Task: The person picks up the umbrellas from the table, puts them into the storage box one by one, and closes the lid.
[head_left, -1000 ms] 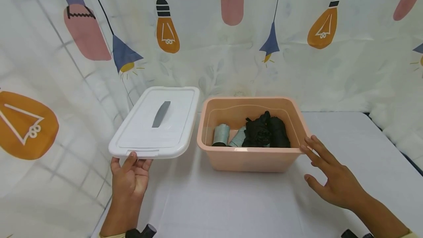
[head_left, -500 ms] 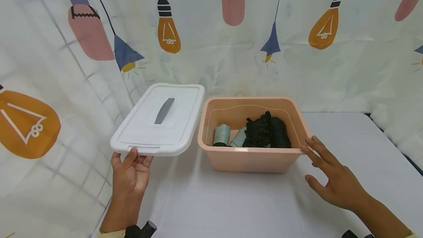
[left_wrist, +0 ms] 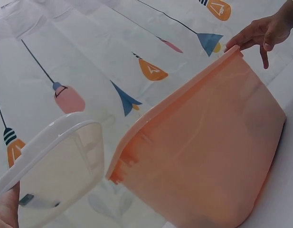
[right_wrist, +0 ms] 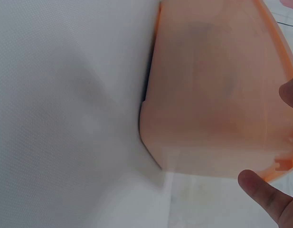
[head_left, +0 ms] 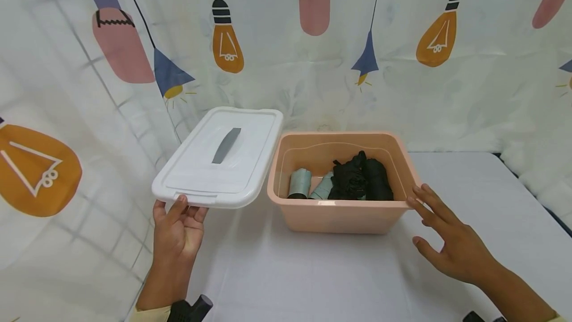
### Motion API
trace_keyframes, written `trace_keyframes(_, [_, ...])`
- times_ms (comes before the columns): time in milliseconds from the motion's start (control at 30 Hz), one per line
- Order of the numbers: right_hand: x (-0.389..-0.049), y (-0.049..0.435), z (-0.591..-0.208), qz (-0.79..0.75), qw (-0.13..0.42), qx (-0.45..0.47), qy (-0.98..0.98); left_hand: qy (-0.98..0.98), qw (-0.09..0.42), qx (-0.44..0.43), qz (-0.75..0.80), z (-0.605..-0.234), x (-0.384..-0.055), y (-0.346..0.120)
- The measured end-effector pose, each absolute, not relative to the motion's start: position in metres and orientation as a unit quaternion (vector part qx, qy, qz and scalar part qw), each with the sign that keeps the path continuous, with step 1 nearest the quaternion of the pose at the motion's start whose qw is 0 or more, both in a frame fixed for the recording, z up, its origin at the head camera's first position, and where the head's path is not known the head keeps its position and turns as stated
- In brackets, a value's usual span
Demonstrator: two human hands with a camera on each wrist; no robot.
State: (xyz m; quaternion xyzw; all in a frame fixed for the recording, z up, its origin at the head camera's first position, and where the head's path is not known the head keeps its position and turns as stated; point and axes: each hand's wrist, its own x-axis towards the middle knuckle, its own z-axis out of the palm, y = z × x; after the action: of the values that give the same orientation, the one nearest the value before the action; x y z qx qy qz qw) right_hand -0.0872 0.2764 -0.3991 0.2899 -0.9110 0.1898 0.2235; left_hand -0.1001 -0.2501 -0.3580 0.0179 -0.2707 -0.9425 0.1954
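My left hand pinches the near edge of a white lid, thumb on top and fingers beneath. The lid is held up left of a peach plastic storage bin, and its grey handle faces up. With fingers spread and straight, my right hand touches the bin's near right corner. Inside the bin lie rolled pale green pieces at the left and bundled black cloth at the right. The left wrist view shows the lid's translucent underside close to the bin's wall.
The bin stands on a table with a white cover. Behind it hangs a pale curtain printed with lamps and bulbs, which also runs down the left side. A dark edge shows at the table's right.
My left hand has raised the lid and moved it a little to the right, toward the bin. The right hand and the bin have stayed in place.
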Motion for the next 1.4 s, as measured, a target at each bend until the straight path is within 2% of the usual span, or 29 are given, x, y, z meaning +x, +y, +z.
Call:
trace_keyframes(1067, [-0.088,0.277,-0.402,0.212,0.225,0.296,-0.904,-0.285,0.152,0.019,-0.946,-0.354,-0.111,-0.245])
trace_keyframes(1400, [-0.088,0.277,-0.403,0.203,0.230,0.294,-0.905,-0.291,0.139,-0.005,-0.947,-0.355,-0.113,-0.244])
